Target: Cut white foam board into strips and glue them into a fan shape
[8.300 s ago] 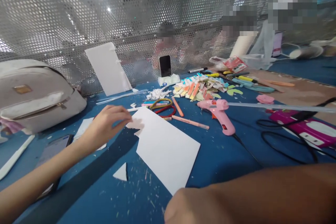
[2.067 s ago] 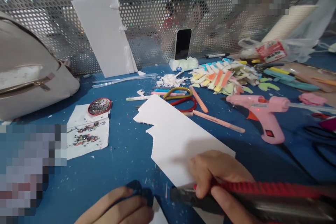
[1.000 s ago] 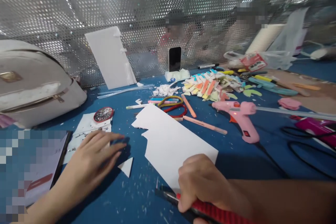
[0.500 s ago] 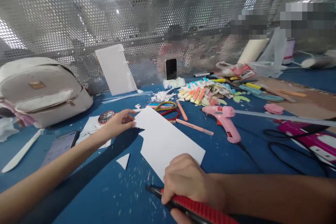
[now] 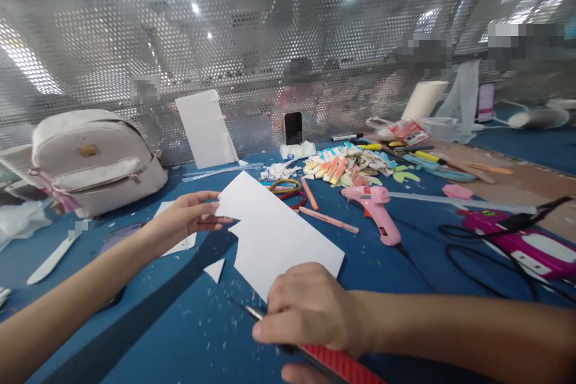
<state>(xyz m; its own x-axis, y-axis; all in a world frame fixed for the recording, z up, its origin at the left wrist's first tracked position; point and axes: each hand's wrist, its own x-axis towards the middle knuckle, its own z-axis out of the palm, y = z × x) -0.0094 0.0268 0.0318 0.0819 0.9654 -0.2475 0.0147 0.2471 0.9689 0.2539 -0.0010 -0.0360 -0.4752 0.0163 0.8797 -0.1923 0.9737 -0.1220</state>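
A white foam board (image 5: 279,231) with a notched left edge lies at a slant in front of me. My left hand (image 5: 198,213) has that board's far left corner between its fingers. My right hand (image 5: 310,306) wraps around a red and black utility knife (image 5: 339,366), its thin tip pointing left just below the board's near edge. The knuckles of that hand overlap the board's near right part, and much of the knife is covered by the fingers. A small white triangular offcut (image 5: 215,270) rests on the blue table left of the board.
Right of the board are a pink glue gun (image 5: 375,210) and a magenta power strip (image 5: 517,243) with black cable. Behind lie red-handled scissors (image 5: 292,195), markers and a heap of coloured pieces (image 5: 346,165). A white backpack (image 5: 99,162) and a white plastic knife (image 5: 54,258) are at left.
My left hand has closed on the board's corner, which is raised slightly. The utility knife has shifted a little left, and its thin tip now shows. The view has tilted up.
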